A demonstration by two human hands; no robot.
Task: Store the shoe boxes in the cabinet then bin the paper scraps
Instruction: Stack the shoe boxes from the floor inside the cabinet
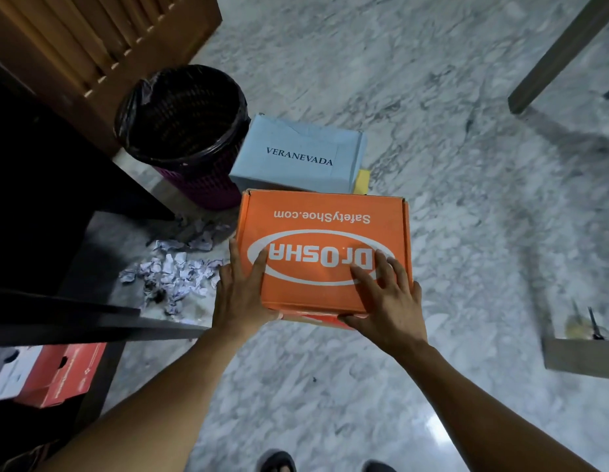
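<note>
An orange shoe box [325,233] printed "Dr.Osha" sits in the middle of the marble floor. My left hand [243,294] grips its near left corner, fingers on the lid. My right hand [386,301] grips its near right corner, fingers spread over the lid. Behind it lies a pale blue shoe box [298,155] labelled "VERANEVADA", on top of something yellow. Crumpled paper scraps [175,270] are scattered on the floor to the left. A dark open cabinet [40,216] stands at left, with a red shoe box [64,376] and a white box [13,373] on a lower shelf.
A purple bin [183,131] lined with a black bag stands by the blue box, in front of a wooden slatted door [91,35]. A wooden furniture leg [562,52] is at the upper right, and a cardboard box [582,349] at the right edge. My feet show at the bottom.
</note>
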